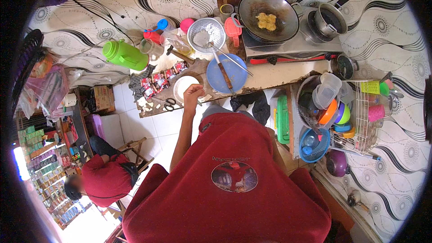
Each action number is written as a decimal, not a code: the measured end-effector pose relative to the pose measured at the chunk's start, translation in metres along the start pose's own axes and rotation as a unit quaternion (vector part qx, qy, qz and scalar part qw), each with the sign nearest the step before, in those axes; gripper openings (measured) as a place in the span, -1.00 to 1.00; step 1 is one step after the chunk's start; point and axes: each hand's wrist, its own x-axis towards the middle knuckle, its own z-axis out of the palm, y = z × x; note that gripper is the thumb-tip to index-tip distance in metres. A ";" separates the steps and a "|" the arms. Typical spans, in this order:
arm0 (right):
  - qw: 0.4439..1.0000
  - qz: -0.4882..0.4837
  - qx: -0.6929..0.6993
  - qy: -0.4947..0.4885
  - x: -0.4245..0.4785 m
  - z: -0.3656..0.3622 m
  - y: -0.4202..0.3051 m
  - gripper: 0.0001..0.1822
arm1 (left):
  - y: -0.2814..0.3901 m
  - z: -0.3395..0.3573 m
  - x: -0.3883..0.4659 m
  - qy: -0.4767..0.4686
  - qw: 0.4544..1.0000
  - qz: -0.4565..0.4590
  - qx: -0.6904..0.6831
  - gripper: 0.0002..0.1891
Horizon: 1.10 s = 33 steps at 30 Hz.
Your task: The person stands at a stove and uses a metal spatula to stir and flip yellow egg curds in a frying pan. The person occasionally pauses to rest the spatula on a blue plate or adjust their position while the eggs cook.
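My left hand [193, 93] is over the edge of a round white dish [184, 86], fingers curled. Whether something thin is held in it cannot be made out. My right hand is out of view; only part of that forearm shows beside my red shirt. To the right of the dish is a blue plate [216, 81], crossed by a wooden-handled utensil [224, 76] and a thin metal rod. Behind it stands a perforated metal colander [216, 30]. A golden piece of fried food [266, 22] lies in a wok [287, 20] on the gas stove [290, 52].
Scissors [169, 104], red sachets [162, 81], a hammer [180, 54] and a green thermos [125, 55] crowd the worn table's left. A small saucepan [329, 20] sits on the right burner. Right stands a dish rack [361, 118]. Another person [108, 179] sits at left.
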 end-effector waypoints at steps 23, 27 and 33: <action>0.993 -0.069 -0.073 0.054 0.010 -0.012 0.007 -0.65 | 0.004 0.005 0.004 0.026 0.998 -0.005 -0.062 -0.82; 0.989 -0.060 -0.132 0.035 0.009 -0.032 0.004 -0.66 | 0.000 0.006 0.004 0.030 0.998 -0.006 -0.061 -0.83; 0.982 -0.147 0.032 0.113 0.000 -0.074 -0.051 -0.74 | 0.015 0.001 -0.001 0.052 0.997 -0.005 -0.058 -0.85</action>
